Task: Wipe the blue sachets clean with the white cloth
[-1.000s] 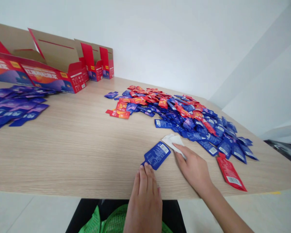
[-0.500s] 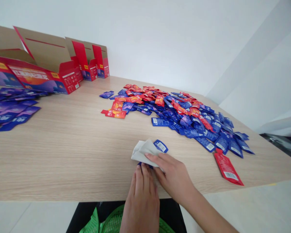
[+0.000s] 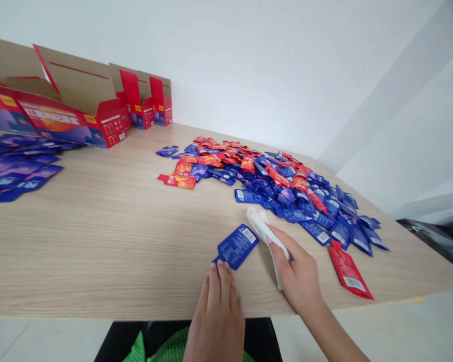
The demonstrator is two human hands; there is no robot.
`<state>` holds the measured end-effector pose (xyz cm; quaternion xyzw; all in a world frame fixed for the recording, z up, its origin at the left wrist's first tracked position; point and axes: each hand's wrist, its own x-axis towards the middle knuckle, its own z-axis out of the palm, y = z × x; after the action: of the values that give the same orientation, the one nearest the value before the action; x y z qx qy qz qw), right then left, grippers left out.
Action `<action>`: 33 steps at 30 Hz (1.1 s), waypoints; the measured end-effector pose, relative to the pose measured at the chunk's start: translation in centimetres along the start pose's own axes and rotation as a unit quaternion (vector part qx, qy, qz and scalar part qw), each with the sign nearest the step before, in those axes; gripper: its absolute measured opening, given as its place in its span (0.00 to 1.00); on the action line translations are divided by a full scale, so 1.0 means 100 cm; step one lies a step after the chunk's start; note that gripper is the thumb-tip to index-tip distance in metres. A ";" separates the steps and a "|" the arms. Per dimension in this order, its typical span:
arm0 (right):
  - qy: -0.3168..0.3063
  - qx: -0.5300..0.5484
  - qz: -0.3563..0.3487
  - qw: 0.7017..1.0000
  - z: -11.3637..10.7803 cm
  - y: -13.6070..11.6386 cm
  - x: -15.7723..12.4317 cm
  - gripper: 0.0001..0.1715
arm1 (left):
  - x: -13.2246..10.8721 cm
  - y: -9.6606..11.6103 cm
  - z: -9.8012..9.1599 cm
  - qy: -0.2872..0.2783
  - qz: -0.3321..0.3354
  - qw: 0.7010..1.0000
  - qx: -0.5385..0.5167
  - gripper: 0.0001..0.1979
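Drawn off the blue sachet (image 3: pixel 237 246) since the earlier frame, the white cloth (image 3: pixel 267 236) is now pinched in the right hand (image 3: pixel 296 269), while the open left hand (image 3: pixel 217 319) rests its fingertips on the sachet's lower end, which lies flat on the wooden table (image 3: pixel 98 251).

Wood-grain table (image 3: pixel 98 241), heap of blue and red sachets (image 3: pixel 279 188), lone blue sachet (image 3: pixel 237 246), spread of blue sachets (image 3: pixel 18 168), open red cartons (image 3: pixel 75 110)

Barcode (image 3: pixel 249 235) on blue sachet (image 3: pixel 232 251), another on red sachet (image 3: pixel 343 271), carton (image 3: pixel 68 123) lettering apparently too blurred
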<state>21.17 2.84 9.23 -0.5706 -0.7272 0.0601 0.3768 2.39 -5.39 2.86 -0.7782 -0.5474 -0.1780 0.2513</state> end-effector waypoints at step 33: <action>-0.196 -0.028 -0.182 0.963 0.022 -0.012 0.007 0.24 | 0.002 -0.002 -0.002 0.012 0.001 1.000 0.015 0.24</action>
<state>18.81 3.79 8.59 -0.4162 -0.8796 0.0807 0.2159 2.28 -5.34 3.15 -0.7725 -0.5465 -0.1785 0.2697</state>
